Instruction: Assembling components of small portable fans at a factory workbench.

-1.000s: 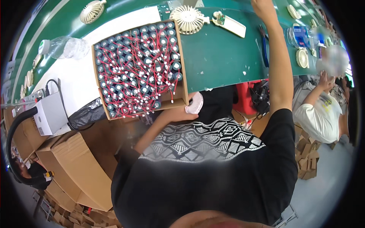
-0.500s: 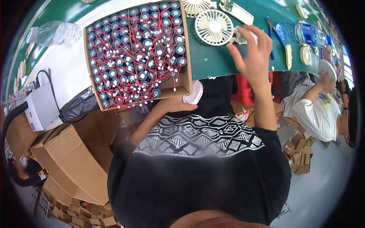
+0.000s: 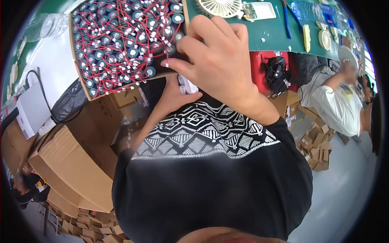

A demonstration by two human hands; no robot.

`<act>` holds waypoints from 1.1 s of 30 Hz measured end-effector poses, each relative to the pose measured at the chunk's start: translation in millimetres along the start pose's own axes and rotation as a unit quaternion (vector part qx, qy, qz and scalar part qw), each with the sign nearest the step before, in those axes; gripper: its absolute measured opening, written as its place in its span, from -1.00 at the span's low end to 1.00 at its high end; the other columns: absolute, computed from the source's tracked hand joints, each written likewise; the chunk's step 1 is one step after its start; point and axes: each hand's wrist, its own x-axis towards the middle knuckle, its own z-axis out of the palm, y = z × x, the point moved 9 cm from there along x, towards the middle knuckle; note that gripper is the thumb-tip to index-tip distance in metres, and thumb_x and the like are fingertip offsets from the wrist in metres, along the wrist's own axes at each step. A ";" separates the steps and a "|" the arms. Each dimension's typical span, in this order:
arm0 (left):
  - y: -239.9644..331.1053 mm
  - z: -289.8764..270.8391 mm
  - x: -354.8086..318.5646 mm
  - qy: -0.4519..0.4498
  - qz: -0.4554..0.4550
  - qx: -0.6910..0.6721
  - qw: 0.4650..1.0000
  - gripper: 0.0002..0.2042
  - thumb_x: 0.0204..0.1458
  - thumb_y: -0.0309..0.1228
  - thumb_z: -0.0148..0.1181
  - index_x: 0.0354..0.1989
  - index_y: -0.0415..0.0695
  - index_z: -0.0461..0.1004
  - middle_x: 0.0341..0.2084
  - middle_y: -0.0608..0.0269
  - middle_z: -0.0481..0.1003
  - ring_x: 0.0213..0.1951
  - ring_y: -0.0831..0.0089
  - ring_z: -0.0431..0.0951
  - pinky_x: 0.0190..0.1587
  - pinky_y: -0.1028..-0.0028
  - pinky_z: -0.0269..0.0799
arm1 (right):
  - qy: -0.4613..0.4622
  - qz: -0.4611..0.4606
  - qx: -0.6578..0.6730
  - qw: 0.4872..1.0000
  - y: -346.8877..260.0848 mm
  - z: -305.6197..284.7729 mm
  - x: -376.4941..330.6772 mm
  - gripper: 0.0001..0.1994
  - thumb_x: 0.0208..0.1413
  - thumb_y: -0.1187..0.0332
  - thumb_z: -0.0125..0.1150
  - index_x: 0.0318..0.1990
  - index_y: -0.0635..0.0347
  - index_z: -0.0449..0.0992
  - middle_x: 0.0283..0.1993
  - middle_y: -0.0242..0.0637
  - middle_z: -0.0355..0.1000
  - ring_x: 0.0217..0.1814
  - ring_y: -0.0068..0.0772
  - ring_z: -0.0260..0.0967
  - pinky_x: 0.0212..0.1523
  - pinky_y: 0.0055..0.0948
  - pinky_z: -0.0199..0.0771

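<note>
An open cardboard box [image 3: 76,65] at the upper left is packed with dark green cylindrical battery cells [image 3: 150,72], each with red wires and small white connectors. My right hand [image 3: 219,60] is over the box's right side, fingers curled and thumb apart from the forefinger. Its thumb tip is beside a white connector, and its fingertips are close to the cells; no held thing shows. Below the box's near right corner, my left hand [image 3: 173,96] is closed on a small white rounded object [image 3: 188,86], partly hidden, whose kind I cannot make out.
A cream fan grille [image 3: 221,5], a white tray-like casing with a small circuit board [image 3: 259,11] and blue-handled pliers [image 3: 287,23] lie on the green table [image 3: 263,32]. Plastic bottles stand at both sides. A large carton [image 3: 77,162] is at lower left; a co-worker [image 3: 340,101] is at right.
My right hand has moved left, from beside the fan grille to over the box of cells. The whole view has shifted, so the box and table appear higher. My left hand still holds the white object.
</note>
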 end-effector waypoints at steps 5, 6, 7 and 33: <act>-19.1 6.7 -12.1 0.016 -0.016 0.056 0.998 0.23 -0.27 -0.34 0.61 0.53 -0.19 -0.22 0.37 -0.15 0.02 0.41 0.01 0.13 0.37 0.16 0.22 | -0.037 -0.030 -0.066 0.997 -4.9 -4.8 14.7 -0.78 -0.11 0.24 0.52 -0.36 -0.01 0.55 -0.33 -0.47 0.32 -0.15 -0.45 0.33 -0.11 -0.29 0.16; -23.8 5.2 -13.4 0.004 -0.034 0.070 0.997 0.26 -0.29 -0.33 0.61 0.53 -0.18 -0.26 0.37 -0.16 -0.02 0.42 0.00 0.10 0.38 0.16 0.21 | -0.100 0.004 -0.016 0.995 6.6 0.5 14.4 -0.67 -0.07 0.15 0.50 -0.20 0.02 0.54 -0.13 -0.30 0.36 0.00 -0.33 0.35 -0.01 -0.25 0.22; -28.0 3.3 -14.8 -0.008 -0.052 0.084 0.995 0.29 -0.31 -0.33 0.62 0.54 -0.18 -0.30 0.37 -0.17 -0.06 0.43 -0.02 0.07 0.39 0.15 0.20 | -0.161 0.038 0.035 0.986 16.9 6.2 11.0 -0.54 -0.03 0.05 0.48 -0.03 0.05 0.53 0.07 -0.13 0.40 0.15 -0.20 0.36 0.09 -0.21 0.29; 56.5 23.3 -2.4 0.050 0.042 0.014 0.998 0.44 -0.32 -0.47 0.69 0.52 -0.11 -0.56 0.41 -0.07 -0.01 0.34 0.03 0.33 0.34 0.13 0.36 | -0.081 0.177 0.277 0.941 60.6 45.2 -151.8 -0.55 -0.05 0.40 0.46 0.06 0.15 0.56 -0.09 -0.19 0.46 -0.22 -0.10 0.57 -0.26 -0.19 0.65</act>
